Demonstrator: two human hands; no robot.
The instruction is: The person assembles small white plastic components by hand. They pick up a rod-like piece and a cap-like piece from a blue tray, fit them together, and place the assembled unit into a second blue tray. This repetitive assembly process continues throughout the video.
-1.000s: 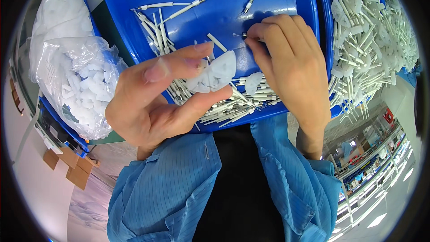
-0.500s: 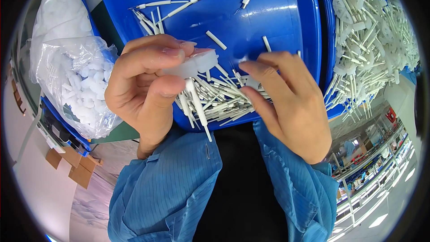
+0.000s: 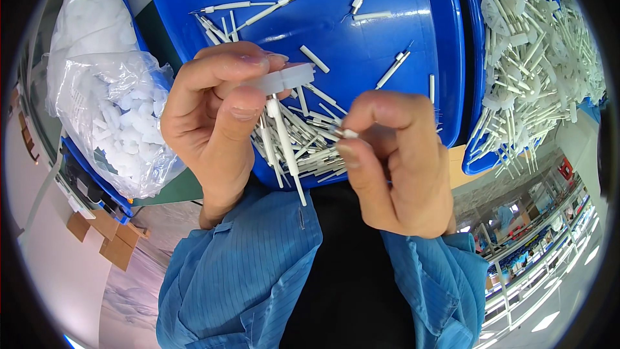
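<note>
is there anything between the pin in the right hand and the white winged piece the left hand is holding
Nothing visible does. The right hand pinches a small white pin just right of the white winged piece in the left hand; only open air over the blue tray separates them.

Two bare hands raised close together, each pinching small.

The left hand [image 3: 216, 116] is held up with its palm turned toward the right hand [image 3: 394, 161], fingers curled over the top and the thumb [image 3: 240, 113] pressed up against them in a closed grip; its wrist bends back toward a blue ribbed sleeve [image 3: 239, 271]. The right hand sits just beside the left hand and a little lower, back of the hand outward, with the thumb and forefinger tips meeting in a tight grip that points at the left hand. The other right fingers fold into the palm. Both forearms rise from the lower edge and angle inward.
</note>
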